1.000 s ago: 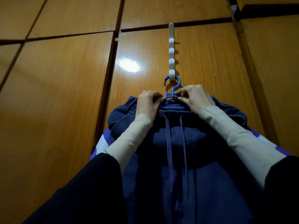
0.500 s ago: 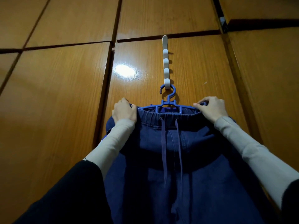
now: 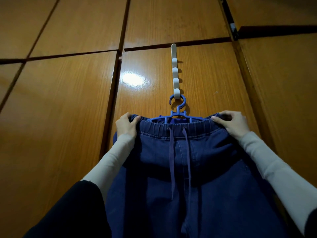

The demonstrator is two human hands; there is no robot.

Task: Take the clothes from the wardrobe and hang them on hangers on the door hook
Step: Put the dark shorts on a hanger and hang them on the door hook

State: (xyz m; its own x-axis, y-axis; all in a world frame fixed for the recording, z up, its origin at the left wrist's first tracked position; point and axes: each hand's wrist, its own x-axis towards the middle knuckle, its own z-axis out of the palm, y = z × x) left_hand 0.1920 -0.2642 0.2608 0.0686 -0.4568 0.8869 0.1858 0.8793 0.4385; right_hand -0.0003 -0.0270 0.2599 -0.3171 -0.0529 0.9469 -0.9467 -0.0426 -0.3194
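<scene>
Dark blue denim drawstring trousers hang on a blue plastic hanger, which is hooked on the lowest peg of the white plastic multi-peg door hook on the glossy brown wooden wardrobe door. Left hand and right hand each pinch an end of the elastic waistband, fingers curled over it.

Risk: an uneven pull could slip the waistband off one hanger arm or unseat the hanger. Other blue fabric lies behind. Nothing obstructs.
</scene>
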